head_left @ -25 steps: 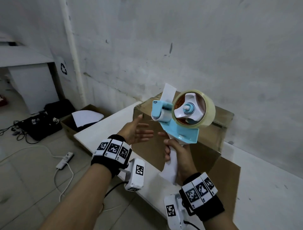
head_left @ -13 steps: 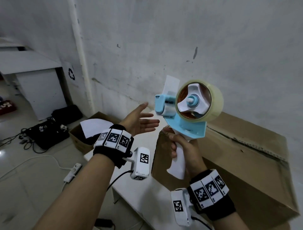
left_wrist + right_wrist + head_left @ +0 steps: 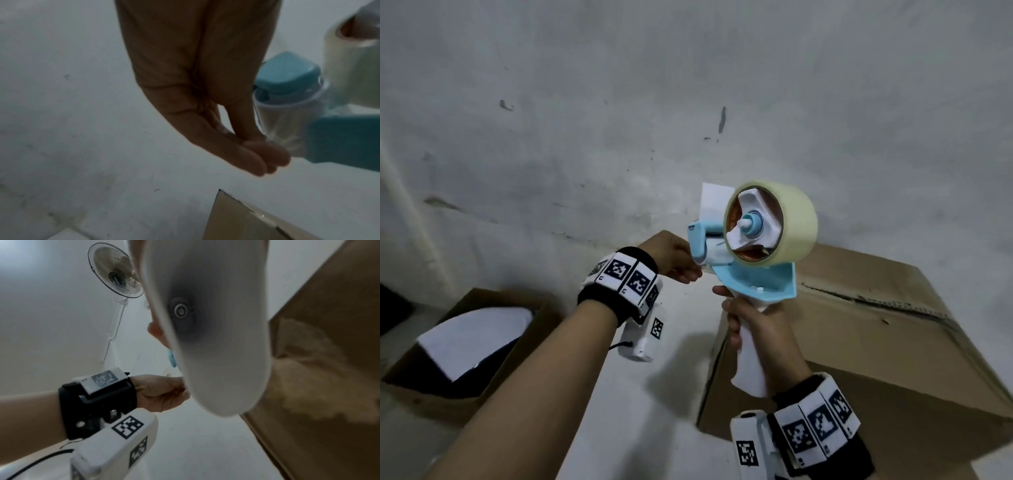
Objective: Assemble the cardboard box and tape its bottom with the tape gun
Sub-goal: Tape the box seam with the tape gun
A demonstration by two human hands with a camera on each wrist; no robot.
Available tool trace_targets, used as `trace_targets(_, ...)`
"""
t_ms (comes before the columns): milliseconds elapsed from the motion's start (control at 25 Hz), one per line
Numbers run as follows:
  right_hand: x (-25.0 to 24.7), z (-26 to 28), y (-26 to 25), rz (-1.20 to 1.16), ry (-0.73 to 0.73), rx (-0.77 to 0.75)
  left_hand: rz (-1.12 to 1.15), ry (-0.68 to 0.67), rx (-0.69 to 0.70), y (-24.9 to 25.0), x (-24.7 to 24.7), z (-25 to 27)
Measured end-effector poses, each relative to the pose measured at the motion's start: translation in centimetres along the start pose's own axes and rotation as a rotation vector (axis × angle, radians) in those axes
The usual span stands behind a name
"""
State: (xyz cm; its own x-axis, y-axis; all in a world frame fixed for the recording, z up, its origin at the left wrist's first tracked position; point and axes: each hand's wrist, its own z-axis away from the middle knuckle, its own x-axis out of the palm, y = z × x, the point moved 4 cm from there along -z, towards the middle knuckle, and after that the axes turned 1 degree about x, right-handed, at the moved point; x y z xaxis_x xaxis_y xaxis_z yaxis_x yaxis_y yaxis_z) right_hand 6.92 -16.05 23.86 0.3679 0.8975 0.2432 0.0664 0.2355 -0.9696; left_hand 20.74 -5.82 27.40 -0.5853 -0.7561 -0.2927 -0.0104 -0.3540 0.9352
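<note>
My right hand [image 3: 743, 329] grips the white handle [image 3: 748, 356] of the blue tape gun [image 3: 756, 281] and holds it upright above the table. Its roll of clear tape [image 3: 791, 222] faces me. My left hand [image 3: 693, 272] is at the gun's front roller. In the left wrist view, the left hand [image 3: 265, 146] pinches the loose end of the clear tape [image 3: 287, 129] between thumb and fingertips. The brown cardboard box [image 3: 876, 342] stands on the white table [image 3: 654, 394] behind and to the right of the gun, with its flaps folded shut on top. The handle [image 3: 216, 337] fills the right wrist view.
An open cardboard box [image 3: 421, 387] with white paper in it sits on the floor at the left. A grey wall [image 3: 688, 102] rises close behind the table. A wall fan [image 3: 117, 272] shows in the right wrist view. The table's front edge is near my arms.
My left hand, spread open beside the gun before, has moved in to the front roller and pinched the tape end. The tape gun stays upright in my right hand.
</note>
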Motion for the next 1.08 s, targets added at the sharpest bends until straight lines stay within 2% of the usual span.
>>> trace_targets(280,2.1,0.6,0.2,0.040,0.276,-0.107,-0.080,-0.221,0.088,1.0,-0.4,-3.6)
trace_targets(360,2.5,0.7,0.5,0.066,0.337,-0.096,-0.079,-0.173,0.201,1.2,0.0,-4.1)
trace_targets(480,3.1,0.6,0.5,0.109,0.407,-0.103,-0.050,-0.001,0.333,1.4,0.2,-5.0)
trace_targets(600,3.7,0.3,0.1,0.140,0.463,-0.104,0.080,0.074,0.288,0.8,0.7,-6.4)
trace_targets(800,4.4,0.0,-0.6,0.187,0.494,-0.062,0.137,0.240,0.255,1.6,0.1,-9.5)
trace_targets(840,4.6,0.3,-0.5,0.168,0.492,-0.055,0.168,0.221,0.266,1.9,-0.6,-10.5)
trace_targets(880,4.6,0.5,-0.6,0.151,0.501,-0.054,0.174,0.147,0.296,2.7,-0.9,-11.5)
trace_targets(960,4.1,0.4,-1.0,0.128,0.538,-0.052,0.092,0.025,0.417,4.4,-0.5,-13.0)
trace_targets(1080,3.0,-1.2,-1.9,0.110,0.571,-0.041,0.059,0.014,0.492,5.9,1.6,-14.9)
